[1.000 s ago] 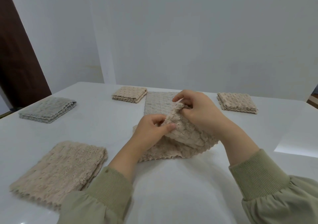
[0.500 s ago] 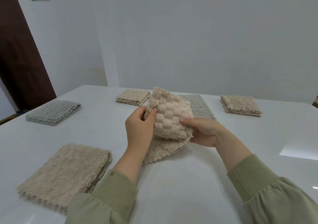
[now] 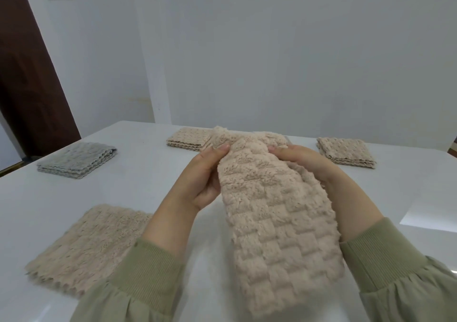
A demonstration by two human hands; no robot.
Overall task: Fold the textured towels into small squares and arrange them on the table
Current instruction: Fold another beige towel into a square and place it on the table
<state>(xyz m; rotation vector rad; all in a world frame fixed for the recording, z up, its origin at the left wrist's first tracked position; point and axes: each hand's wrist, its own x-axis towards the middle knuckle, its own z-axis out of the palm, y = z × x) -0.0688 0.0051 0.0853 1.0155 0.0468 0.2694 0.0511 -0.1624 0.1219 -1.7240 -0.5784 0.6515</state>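
A beige waffle-textured towel (image 3: pixel 277 222) hangs in the air above the white table (image 3: pixel 138 185), draped toward me as a long strip. My left hand (image 3: pixel 200 180) pinches its upper left edge and my right hand (image 3: pixel 304 163) grips its upper right edge. Folded squares lie on the table: a beige one (image 3: pixel 91 245) at near left, a grey one (image 3: pixel 76 159) at far left, a beige one (image 3: pixel 189 138) at the back centre, and a beige one (image 3: pixel 346 154) at back right. A grey towel behind the held one is almost fully hidden.
A white wall rises right behind the table's far edge. A dark brown door (image 3: pixel 27 74) stands at the left. A bright light patch (image 3: pixel 430 212) falls on the table at the right.
Both hands have lifted the beige towel off the table and turned it, so it now hangs long toward me. The grey towel at the back has gone out of sight behind it.
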